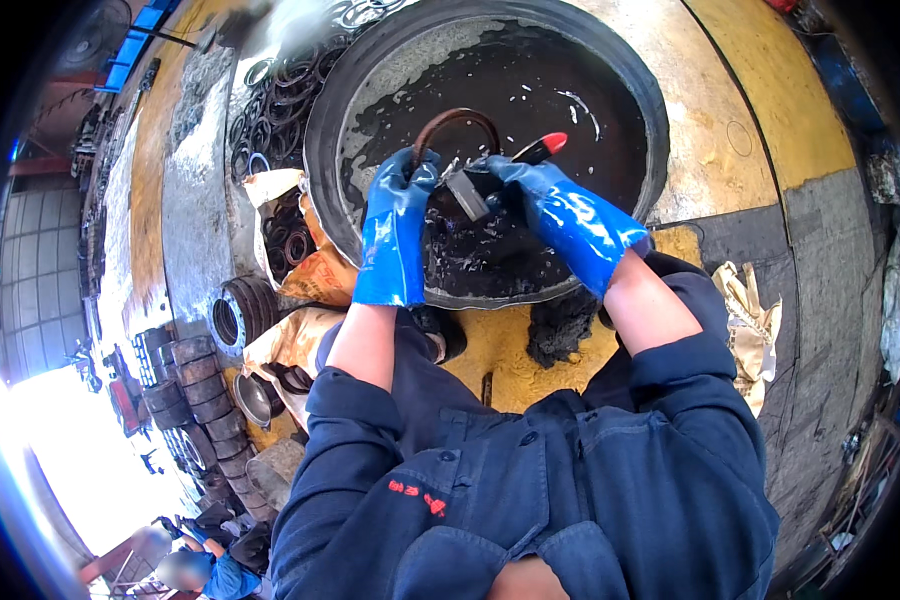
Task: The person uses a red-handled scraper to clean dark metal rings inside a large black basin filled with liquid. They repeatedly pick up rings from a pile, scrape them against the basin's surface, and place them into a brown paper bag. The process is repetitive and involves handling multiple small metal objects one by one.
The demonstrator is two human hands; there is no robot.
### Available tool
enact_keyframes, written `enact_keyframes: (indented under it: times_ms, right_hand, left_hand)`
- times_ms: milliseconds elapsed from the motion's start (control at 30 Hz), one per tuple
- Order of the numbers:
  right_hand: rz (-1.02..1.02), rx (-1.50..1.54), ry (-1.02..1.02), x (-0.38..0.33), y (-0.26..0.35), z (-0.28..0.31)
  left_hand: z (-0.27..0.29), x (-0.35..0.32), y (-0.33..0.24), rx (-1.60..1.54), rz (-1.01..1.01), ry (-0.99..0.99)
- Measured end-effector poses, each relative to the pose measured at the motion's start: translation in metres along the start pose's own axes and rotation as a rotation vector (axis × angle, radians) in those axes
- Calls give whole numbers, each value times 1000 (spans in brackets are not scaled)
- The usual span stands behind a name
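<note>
While over the black tub (630,80), left hand (398,215) clamped on rusty ring (457,122), right hand (560,210) fingers closed round red-handled brush (500,172).

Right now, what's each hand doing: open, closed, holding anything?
Left hand: closed on a rusty brown metal ring, held over the large black basin.
Right hand: closed on a red-handled brush, set against the ring.

Both hands in glossy blue rubber gloves, left hand (395,225) & right hand (570,215), cuffs ending mid-forearm, forearms bare above, navy work overalls w/ sleeves pushed up, dark buttons down the front, small red marking on chest.
</note>
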State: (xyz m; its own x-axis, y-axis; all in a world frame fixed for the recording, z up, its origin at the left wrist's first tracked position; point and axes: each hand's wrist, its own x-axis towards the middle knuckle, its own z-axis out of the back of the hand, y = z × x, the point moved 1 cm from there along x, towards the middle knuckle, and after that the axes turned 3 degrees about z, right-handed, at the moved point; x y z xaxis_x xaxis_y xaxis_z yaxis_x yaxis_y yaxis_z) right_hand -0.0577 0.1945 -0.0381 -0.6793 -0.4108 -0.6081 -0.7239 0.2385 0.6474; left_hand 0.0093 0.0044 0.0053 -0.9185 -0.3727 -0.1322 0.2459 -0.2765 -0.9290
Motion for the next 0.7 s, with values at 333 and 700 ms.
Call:
enact_keyframes:
  times_ms: [333, 700]
  right_hand:
    - [249, -601, 34, -6, 24, 20]
    - [763, -1906, 5, -18, 37, 3]
  left_hand:
    - [12, -2, -8, -630, 148, 134]
    - [1, 17, -11, 715, -764, -133]
